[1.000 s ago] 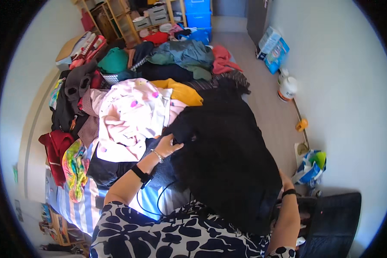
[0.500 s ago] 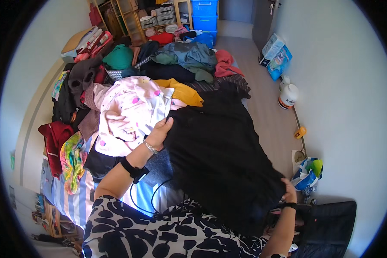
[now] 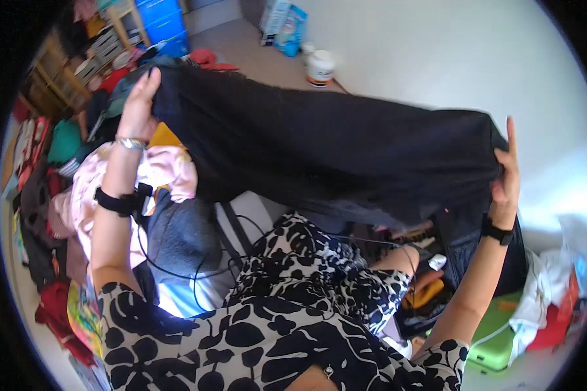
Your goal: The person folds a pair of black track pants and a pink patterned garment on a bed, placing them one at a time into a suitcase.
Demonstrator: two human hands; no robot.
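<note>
A black garment [image 3: 346, 140] is stretched sideways in the air in front of me; its exact kind does not show. My left hand [image 3: 141, 104] grips its left end, thumb pointing up. At the right end, my right hand [image 3: 507, 171] pinches the cloth with the index finger sticking up. Below the left end lie a pale pink patterned garment [image 3: 169, 171] and a dark grey fuzzy piece of clothing [image 3: 184, 231] on the bed. A bit of yellow cloth [image 3: 167, 135] shows beside my left wrist.
Heaped clothes, among them a green piece [image 3: 65, 140] and a dark red one [image 3: 59, 319], cover the bed at left. An open black suitcase [image 3: 512, 260] with things inside lies at right, near a green box [image 3: 492, 348]. Blue bins [image 3: 163, 26] and a white tub [image 3: 320, 68] stand farther off.
Both hands have risen and spread apart, lifting the black garment from hanging low to stretched out across. The view has swung to the right, bringing the suitcase and green box into sight.
</note>
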